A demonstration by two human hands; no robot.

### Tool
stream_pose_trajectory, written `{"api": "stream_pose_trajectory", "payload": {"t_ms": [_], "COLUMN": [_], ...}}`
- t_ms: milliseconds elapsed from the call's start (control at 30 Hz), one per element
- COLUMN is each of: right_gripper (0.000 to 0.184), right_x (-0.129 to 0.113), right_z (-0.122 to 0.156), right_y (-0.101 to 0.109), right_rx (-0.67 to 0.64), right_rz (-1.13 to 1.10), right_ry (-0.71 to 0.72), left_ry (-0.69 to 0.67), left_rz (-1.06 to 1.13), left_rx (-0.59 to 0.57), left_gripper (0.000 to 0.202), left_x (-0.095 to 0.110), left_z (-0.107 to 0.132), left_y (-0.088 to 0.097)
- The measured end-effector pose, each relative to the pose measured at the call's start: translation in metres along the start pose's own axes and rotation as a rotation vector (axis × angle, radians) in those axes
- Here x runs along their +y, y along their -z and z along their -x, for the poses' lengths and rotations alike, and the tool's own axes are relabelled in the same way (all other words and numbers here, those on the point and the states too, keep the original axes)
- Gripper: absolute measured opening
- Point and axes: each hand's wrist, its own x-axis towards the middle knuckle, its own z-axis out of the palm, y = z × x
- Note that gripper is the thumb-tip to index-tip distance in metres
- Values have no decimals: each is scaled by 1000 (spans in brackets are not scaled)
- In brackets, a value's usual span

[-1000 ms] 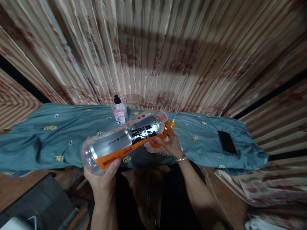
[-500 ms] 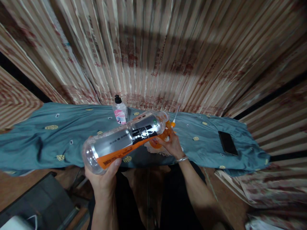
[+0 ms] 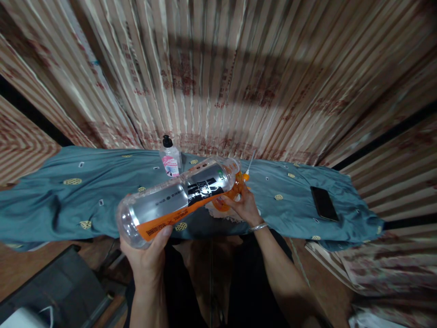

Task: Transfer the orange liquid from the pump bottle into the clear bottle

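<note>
A large clear plastic bottle [image 3: 160, 205] with a silver, black and orange label lies tilted across the middle of the view. My left hand [image 3: 146, 255] is wrapped round its base end. The bottle's uncapped neck points to the right, at the top of a smaller orange bottle [image 3: 222, 204]; whether the two mouths touch I cannot tell. Around the orange bottle's upper part close the fingers of my right hand [image 3: 246, 207]. Beneath that bottle lies a pale cloth [image 3: 218, 215]. Just behind it rests an orange pump top [image 3: 246, 176] with a thin clear tube.
At the back of the teal cloth-covered table [image 3: 112, 182] stands a clear pump bottle [image 3: 171, 161] with a black cap and pink label. A black phone [image 3: 323, 203] lies at the right. Striped curtains [image 3: 211, 91] hang behind, and a dark chair [image 3: 58, 287] is at lower left.
</note>
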Motion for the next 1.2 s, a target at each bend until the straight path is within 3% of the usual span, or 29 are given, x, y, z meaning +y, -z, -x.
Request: {"api": "stream_pose_trajectory", "payload": {"t_ms": [700,1000,1200], "right_gripper": [59,66,60], "right_x": [5,2,-1], "right_z": [0,1,-1], "right_y": [0,0,0], "right_rx": [1,9,7], "right_rz": [-4,12,16], "right_ry": [24,16,0], "left_ry": [-47,-56,-55], "left_rz": [43,22,-13], "left_rx": [-29,-26,-26], "left_gripper": [86,88,89], "left_x": [-5,-3,-6], "left_z": [-3,-3,-3], "left_y": [1,2,5]}}
